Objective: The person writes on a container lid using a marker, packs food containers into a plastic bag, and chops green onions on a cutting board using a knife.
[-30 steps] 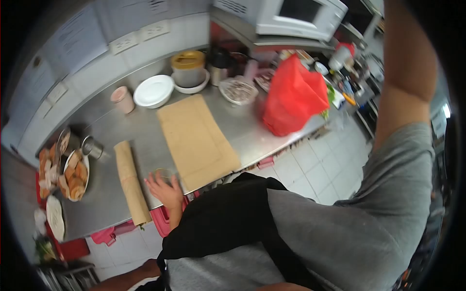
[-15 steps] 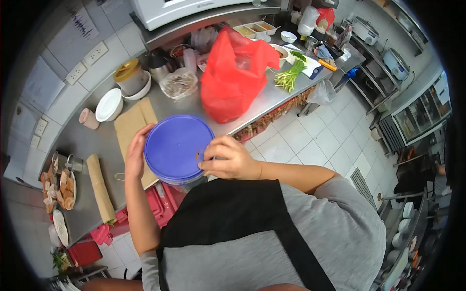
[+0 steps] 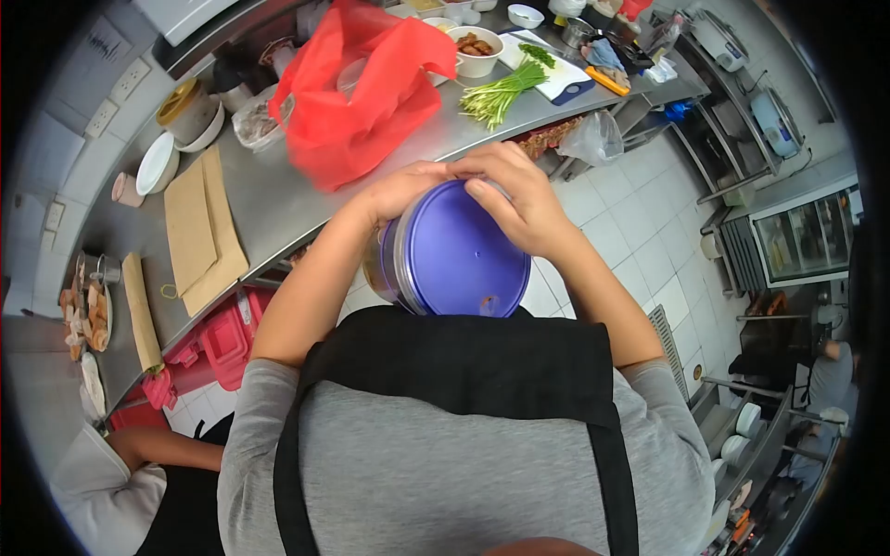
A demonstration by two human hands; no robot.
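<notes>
A round tub with a purple-blue lid (image 3: 468, 255) is held against the black apron, tilted so that its clear side shows at the left. My left hand (image 3: 408, 193) is wrapped round its upper left rim, with the fingertips hidden near the other hand. My right hand (image 3: 514, 196) grips the top right of the lid, its thumb on the lid's face and its fingers over the rim. Beyond the hands, a red plastic bag (image 3: 362, 93) stands on the steel counter (image 3: 269, 204).
Brown paper (image 3: 199, 232) and a rolled mat (image 3: 141, 310) lie on the counter at left. Green stalks (image 3: 501, 95), a white board (image 3: 549, 72) and a bowl of food (image 3: 476, 54) are at the back. A co-worker's arm (image 3: 176, 448) shows at lower left.
The tub has moved right and tilted, showing more of its side. Both hands have shifted to its top and come together. The co-worker's arm and apron now show more.
</notes>
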